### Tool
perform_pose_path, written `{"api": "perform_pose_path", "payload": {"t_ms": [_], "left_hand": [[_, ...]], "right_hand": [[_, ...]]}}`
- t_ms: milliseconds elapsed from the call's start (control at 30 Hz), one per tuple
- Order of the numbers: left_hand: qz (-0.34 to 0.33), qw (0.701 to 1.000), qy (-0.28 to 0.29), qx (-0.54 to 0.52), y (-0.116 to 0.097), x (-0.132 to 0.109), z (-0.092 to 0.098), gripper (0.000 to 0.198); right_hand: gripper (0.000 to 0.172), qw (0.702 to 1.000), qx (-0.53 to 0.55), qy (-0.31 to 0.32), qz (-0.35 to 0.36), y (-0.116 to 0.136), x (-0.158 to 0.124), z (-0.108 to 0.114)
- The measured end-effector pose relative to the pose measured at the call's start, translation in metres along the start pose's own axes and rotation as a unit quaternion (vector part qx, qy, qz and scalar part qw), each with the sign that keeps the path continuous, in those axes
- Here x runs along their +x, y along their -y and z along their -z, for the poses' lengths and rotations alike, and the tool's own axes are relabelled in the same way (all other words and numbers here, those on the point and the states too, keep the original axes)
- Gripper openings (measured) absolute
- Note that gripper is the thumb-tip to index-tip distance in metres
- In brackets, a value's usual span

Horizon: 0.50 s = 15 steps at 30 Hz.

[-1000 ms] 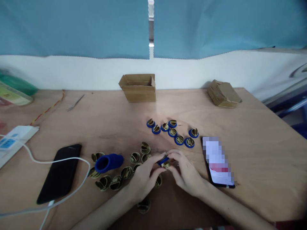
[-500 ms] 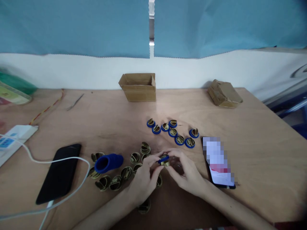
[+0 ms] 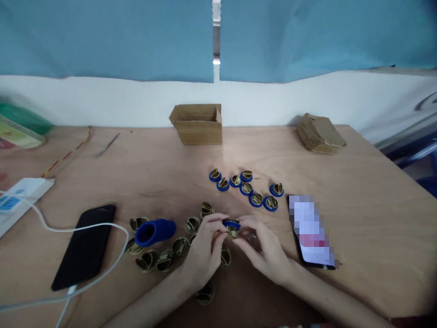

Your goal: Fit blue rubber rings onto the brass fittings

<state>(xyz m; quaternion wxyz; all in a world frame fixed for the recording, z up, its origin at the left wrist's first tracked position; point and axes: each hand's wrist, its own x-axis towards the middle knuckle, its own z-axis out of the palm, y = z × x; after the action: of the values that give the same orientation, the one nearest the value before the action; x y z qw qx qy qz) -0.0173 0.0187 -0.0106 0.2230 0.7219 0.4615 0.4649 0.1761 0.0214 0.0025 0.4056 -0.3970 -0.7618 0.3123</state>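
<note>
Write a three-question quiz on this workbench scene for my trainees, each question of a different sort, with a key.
1. True or false: the left hand and the right hand both hold one blue-ringed brass piece.
2. The blue ribbed tube lies: A) left of the hands, among the bare brass pieces; B) right of the hands; C) between the hands.
3. How many pieces make up the ringed group beyond the hands?
Key: 1 true; 2 A; 3 eight.
</note>
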Motion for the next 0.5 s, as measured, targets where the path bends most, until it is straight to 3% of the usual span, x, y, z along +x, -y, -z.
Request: {"api": "perform_pose_path", "payload": {"t_ms": [267,500], "left_hand": [[-0.012,0.999,-0.037,-0.028,0.001,-0.0008,-0.004,0.03],[0.012,0.999,-0.005,-0.038,0.0059,-0.0033,-0.0024,0.029]], "right_hand": [[0.027,1.0,-0.007,-0.018,0.007,0.0022,0.001,-0.0008],[0.03,1.0,-0.015,-0.016,0.012,-0.0005,-0.0005,-0.0019]]}}
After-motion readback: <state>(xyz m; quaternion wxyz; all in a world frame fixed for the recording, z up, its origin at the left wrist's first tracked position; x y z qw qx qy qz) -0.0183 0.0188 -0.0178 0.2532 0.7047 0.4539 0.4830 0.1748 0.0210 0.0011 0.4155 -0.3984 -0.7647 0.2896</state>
